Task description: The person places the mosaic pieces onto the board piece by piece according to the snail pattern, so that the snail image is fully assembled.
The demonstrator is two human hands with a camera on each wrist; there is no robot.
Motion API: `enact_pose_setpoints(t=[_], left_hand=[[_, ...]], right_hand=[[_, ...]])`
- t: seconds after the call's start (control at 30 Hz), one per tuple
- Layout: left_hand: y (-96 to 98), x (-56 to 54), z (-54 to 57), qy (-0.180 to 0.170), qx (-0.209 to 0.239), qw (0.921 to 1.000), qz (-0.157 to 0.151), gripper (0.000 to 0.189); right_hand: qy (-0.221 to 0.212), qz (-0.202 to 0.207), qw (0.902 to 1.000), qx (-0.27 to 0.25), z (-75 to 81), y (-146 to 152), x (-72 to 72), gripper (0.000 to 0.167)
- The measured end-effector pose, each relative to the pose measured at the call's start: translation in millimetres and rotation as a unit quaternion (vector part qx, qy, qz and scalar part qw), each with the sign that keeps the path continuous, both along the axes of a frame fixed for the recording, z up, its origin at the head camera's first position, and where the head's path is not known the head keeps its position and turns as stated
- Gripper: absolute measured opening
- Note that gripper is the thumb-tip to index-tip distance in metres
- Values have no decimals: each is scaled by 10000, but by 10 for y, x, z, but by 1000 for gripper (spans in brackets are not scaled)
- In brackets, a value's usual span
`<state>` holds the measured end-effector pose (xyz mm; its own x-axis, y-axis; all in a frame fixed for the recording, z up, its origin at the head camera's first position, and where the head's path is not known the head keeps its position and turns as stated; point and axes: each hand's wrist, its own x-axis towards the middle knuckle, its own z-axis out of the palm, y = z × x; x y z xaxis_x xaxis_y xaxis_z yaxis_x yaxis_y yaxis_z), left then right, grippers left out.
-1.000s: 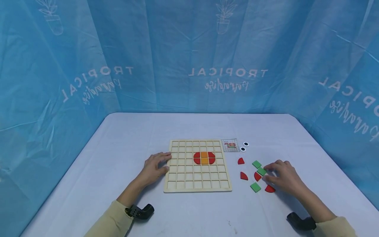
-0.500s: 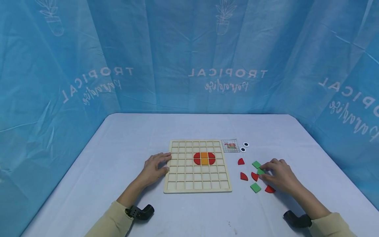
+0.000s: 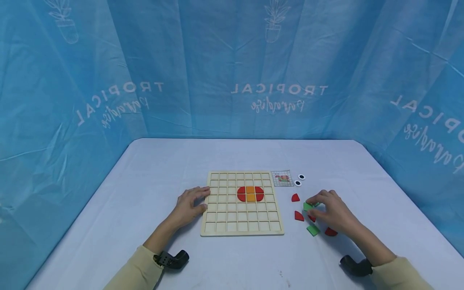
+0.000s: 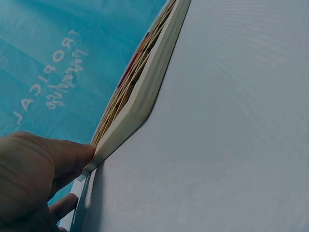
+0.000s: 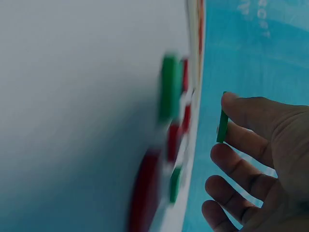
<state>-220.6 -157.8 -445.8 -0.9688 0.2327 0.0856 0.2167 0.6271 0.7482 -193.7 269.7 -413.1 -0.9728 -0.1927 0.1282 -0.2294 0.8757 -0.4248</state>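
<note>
A pale wooden grid board (image 3: 217, 217) lies on the table, with red quarter-circle pieces (image 3: 259, 196) and orange square tiles (image 3: 250, 197) forming a rounded shape in its cells. At the board's left edge rests my left hand (image 3: 188, 206), thumb and fingertips touching the rim; the left wrist view shows the thumb (image 4: 72, 154) against it. My right hand (image 3: 333, 211) pinches a green square tile (image 5: 223, 125) between thumb and index finger, lifted above the table. Below and around that hand lie another green tile (image 3: 313, 230) and red quarter-circle pieces (image 3: 299, 216); one more green tile is partly hidden by the fingers.
A small printed picture card (image 3: 282, 178) lies against the board's upper right side. Two white discs with black centres (image 3: 301, 177) sit just right of it. White cloth (image 3: 174, 161) covers the table, and blue curtains (image 3: 232, 72) stand behind and at both sides.
My right hand has moved left and slightly up, lifting the green tile off the group. A red piece beneath it was nudged left. The left hand stays in place.
</note>
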Motion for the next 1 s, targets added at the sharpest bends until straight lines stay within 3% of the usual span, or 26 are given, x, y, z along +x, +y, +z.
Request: enact_pose_setpoints(t=[0.23,0.57,1.0], left_hand=[[-4,-4,-10,20,5,10000,-22,48],[-14,-6,-21,122,-30,9999,-71,47],[-23,-1,-17,253,-73,9996,-111,47]], right_hand=[[40,456,9988,-147,74,-413,-78,27],[140,1105,9936,-181,41,-956,-223,24],[73,1101,9938,103,-80,-1339,-357,26]])
